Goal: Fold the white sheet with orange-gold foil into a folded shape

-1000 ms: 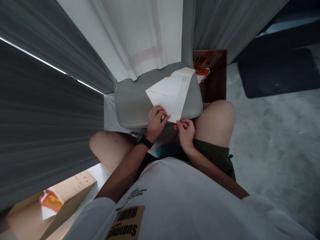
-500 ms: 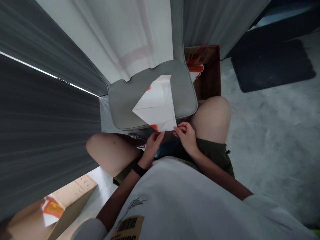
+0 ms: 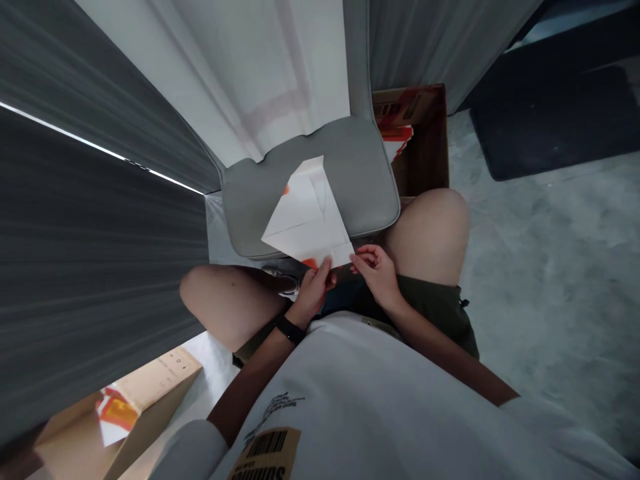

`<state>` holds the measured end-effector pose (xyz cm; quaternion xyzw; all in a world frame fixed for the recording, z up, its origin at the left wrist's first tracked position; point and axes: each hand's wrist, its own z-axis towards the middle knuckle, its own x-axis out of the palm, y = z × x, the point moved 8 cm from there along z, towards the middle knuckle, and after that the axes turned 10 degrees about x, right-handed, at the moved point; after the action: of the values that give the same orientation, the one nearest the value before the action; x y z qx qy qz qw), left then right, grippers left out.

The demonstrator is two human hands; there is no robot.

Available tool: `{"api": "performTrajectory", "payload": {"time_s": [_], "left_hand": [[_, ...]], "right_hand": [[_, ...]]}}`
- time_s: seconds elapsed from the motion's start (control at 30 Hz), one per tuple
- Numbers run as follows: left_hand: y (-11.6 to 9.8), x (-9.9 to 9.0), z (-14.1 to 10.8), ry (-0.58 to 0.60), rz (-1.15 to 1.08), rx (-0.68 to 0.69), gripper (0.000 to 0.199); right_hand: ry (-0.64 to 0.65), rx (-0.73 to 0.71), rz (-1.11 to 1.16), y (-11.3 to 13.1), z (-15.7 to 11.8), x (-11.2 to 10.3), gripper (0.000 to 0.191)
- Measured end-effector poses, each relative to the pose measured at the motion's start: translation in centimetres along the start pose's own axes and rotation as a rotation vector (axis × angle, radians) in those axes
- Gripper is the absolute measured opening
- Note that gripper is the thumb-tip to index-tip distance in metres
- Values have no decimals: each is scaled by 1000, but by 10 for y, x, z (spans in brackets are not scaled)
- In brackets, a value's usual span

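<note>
A folded sheet of white paper or thin card [image 3: 305,217] with orange-red patches lies partly over a grey chair seat [image 3: 360,177], its pointed end towards the left. Creases run across it. My left hand [image 3: 316,287] pinches its near edge, thumb on top beside an orange patch and fingers underneath. At the near right corner, my right hand [image 3: 375,270] grips it between thumb and forefinger, the other fingers curled. The near edge hangs past the seat, above my lap.
A cardboard box [image 3: 435,153] holding orange-and-white card pieces stands right of the chair. Another open carton [image 3: 160,387], with similar pieces, is at lower left. Grey curtains [image 3: 90,267] hang on the left. A dark mat [image 3: 560,127] lies on the floor at right.
The folded sheet has turned, its far edge swinging left. My left hand has moved right and further onto the sheet, its thumb now on top. The view has shifted slightly.
</note>
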<state>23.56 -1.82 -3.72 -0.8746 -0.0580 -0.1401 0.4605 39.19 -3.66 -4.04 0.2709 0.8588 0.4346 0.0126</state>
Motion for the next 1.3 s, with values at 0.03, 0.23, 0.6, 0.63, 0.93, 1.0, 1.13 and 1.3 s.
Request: {"api": "performTrajectory", "payload": {"time_s": [0.03, 0.23, 0.6, 0.63, 0.93, 1.0, 1.13, 1.3], "left_hand": [[0, 1, -1, 18, -5, 5, 65], [3, 0, -1, 43, -11, 11, 70], [-21, -29, -5, -51, 31, 35, 66], [-22, -32, -7, -29, 77, 19, 67], [-79, -63, -15, 69, 412, 140, 72], [-115, -77, 2, 32, 461, 287, 63], [-198, -121, 58, -260, 698, 680, 55], [-232, -120, 131, -116, 1117, 838, 57]], "right_hand": [[7, 25, 15, -2, -1, 1, 54], [136, 147, -41, -11, -9, 20, 55], [233, -90, -758, 51, 8, 24, 39], [237, -134, -871, 65, 16, 25, 36], [-384, -690, -1144, 210, 111, 43, 37], [-364, -767, -1112, 204, 117, 51, 42], [-262, -892, -1097, 179, 112, 62, 44], [-191, -893, -1101, 173, 118, 65, 45]]}}
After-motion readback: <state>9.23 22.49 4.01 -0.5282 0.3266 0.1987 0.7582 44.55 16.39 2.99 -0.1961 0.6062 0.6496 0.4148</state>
